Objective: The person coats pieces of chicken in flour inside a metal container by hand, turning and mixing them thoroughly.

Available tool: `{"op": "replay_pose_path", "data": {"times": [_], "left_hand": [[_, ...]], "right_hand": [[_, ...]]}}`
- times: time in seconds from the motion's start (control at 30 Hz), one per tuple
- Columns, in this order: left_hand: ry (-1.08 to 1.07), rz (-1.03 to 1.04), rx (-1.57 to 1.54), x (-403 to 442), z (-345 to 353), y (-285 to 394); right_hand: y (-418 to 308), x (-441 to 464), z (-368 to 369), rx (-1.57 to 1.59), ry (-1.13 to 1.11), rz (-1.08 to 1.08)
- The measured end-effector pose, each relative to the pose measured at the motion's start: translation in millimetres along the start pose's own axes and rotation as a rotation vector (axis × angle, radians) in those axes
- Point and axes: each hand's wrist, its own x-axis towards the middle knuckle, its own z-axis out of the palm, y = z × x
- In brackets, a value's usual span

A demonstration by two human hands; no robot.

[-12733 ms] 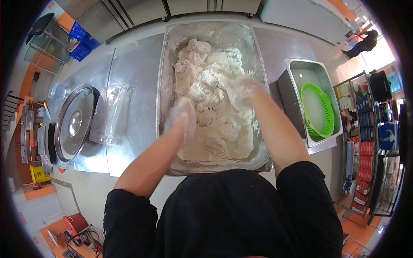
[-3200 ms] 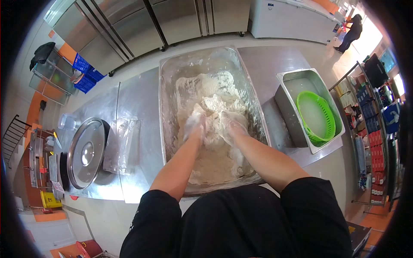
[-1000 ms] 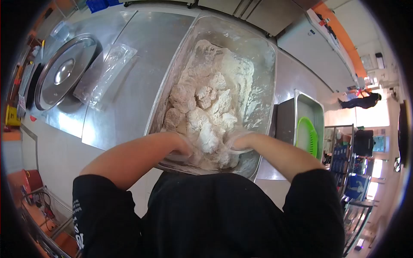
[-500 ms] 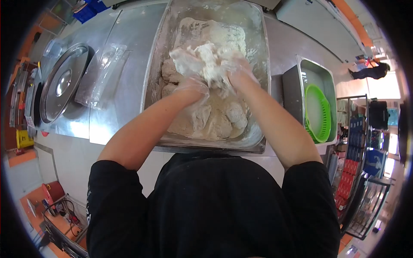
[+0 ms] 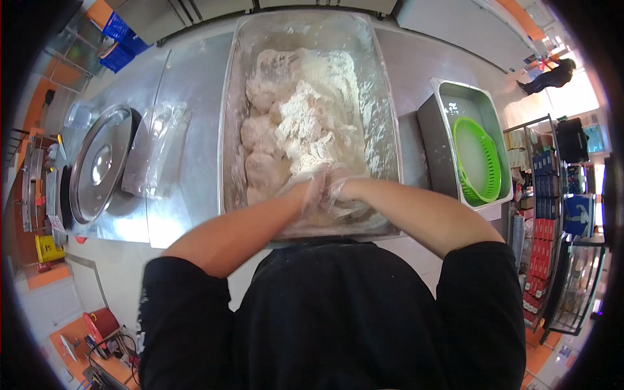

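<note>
Floury lumps (image 5: 300,127) in the big metal tray (image 5: 296,29), heaped through the middle and lined up along the left wall, with loose flour (image 5: 338,62) at the far end. At the near end of the middle heap, left hand (image 5: 311,187) and right hand (image 5: 339,182) close together, nearly meeting at the wrists, both in what look like thin clear gloves. Pressed in against the heap — cannot tell whether spread or pinching, with the fingers blurred and partly lost in the white. With both hands at one spot, seems to put them to bear on the near part of the heap rather than on the row at left. Close by the forearms, the tray's near rim, probably limiting any reach low from this side; white smears on the right wall. Off to the left on the metal table (image 5: 192,195), a clear plastic bag (image 5: 155,153), then a round metal lid (image 5: 94,192) and a clear container (image 5: 79,116). To the right — apart from the tray — a deep metal pan (image 5: 441,153) holding a green basket (image 5: 495,172). Far right, well beyond the table, another person (image 5: 549,79).
</note>
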Motion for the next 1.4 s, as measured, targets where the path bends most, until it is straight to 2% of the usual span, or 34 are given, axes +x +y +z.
{"op": "replay_pose_path", "data": {"times": [0.03, 0.07, 0.13, 0.17, 0.23, 0.3, 0.33, 0.4, 0.47, 0.53, 0.6, 0.63, 0.67, 0.7, 0.73, 0.8, 0.83, 0.9, 0.97, 1.0, 1.07, 1.13, 1.2, 1.27, 1.3, 1.33, 1.37, 1.4], "left_hand": [[0.033, -0.016, -0.120, -5, 8, 13], [0.093, 0.071, -0.104, -5, 9, 13], [0.204, 0.086, -0.136, -8, 6, 23], [0.261, 0.087, -0.157, -6, 2, 26], [0.228, 0.240, -0.371, 22, -22, 30], [0.228, 0.335, -0.475, 32, -39, 43], [0.258, 0.359, -0.461, 32, -46, 50], [0.365, 0.377, -0.258, 23, -66, 60], [0.494, 0.367, 0.091, 6, -87, 68], [0.572, 0.343, 0.501, -17, -97, 79], [0.568, 0.312, 0.968, -48, -87, 89], [0.550, 0.306, 1.219, -63, -79, 94], [0.422, 0.209, 1.590, -68, -75, 98], [0.275, 0.091, 1.716, -70, -71, 94], [0.112, -0.010, 1.827, -72, -67, 89], [-0.180, -0.200, 1.557, -71, -53, 53], [-0.309, -0.284, 1.415, -69, -46, 39], [-0.160, -0.208, 1.451, -59, -24, 20], [-0.232, -0.135, 1.304, -26, -30, -5], [-0.264, -0.093, 1.232, -16, -31, -8], [0.012, -0.029, 1.082, -18, -27, -2], [0.275, -0.008, 0.823, -21, -24, 14], [0.522, -0.020, 0.455, -28, -19, 47], [0.650, 0.318, 0.447, 26, -80, 15], [0.742, 0.350, 0.432, 28, -87, 17], [0.834, 0.382, 0.416, 29, -94, 19], [0.954, 0.278, 0.392, 0, -78, 46], [1.001, 0.231, 0.420, -10, -73, 53]], "right_hand": [[13, 12, 4, 0.040, 0.046, 0.008], [34, 31, 17, 0.089, 0.080, 0.017], [65, 61, 40, 0.200, 0.138, 0.037], [58, 54, 33, 0.725, 0.134, 0.134], [22, 22, -17, 0.726, 0.233, 0.139], [12, 24, -37, 0.596, 0.506, 0.054], [17, 33, -36, 0.992, 0.685, 0.075], [15, 27, -60, 0.722, 0.743, 0.057], [18, 17, -76, 0.165, 0.909, -0.073], [28, 6, -85, -0.706, 1.099, -0.295], [12, -22, -111, 0.069, 0.740, -0.093], [6, -30, -109, 0.142, 0.588, -0.059], [-1, -39, -106, 0.205, 0.438, -0.014], [-4, -45, -93, -0.026, 0.344, -0.036], [2, -40, -75, -0.294, -0.009, -0.029], [-6, -37, -47, -0.576, -0.444, 0.033], [-20, -38, -39, -0.599, -0.518, 0.087], [23, 8, 41, -0.414, -0.384, 0.062], [-13, -4, 25, -0.117, -0.337, -0.038], [-22, -4, 23, -0.025, -0.273, 0.018], [-32, -3, 16, 0.159, -0.138, 0.120], [-15, 22, 39, 0.525, 0.123, 0.131], [-30, 16, 22, 1.243, 0.282, 0.091], [-32, 14, 1, 1.427, 0.480, 0.115], [-30, 16, -6, 1.521, 0.578, 0.128], [-22, 21, -11, 1.189, 0.783, 0.036], [-7, 29, -15, 0.845, 0.964, -0.050], [4, 31, -27, 0.510, 0.967, -0.058]]}}
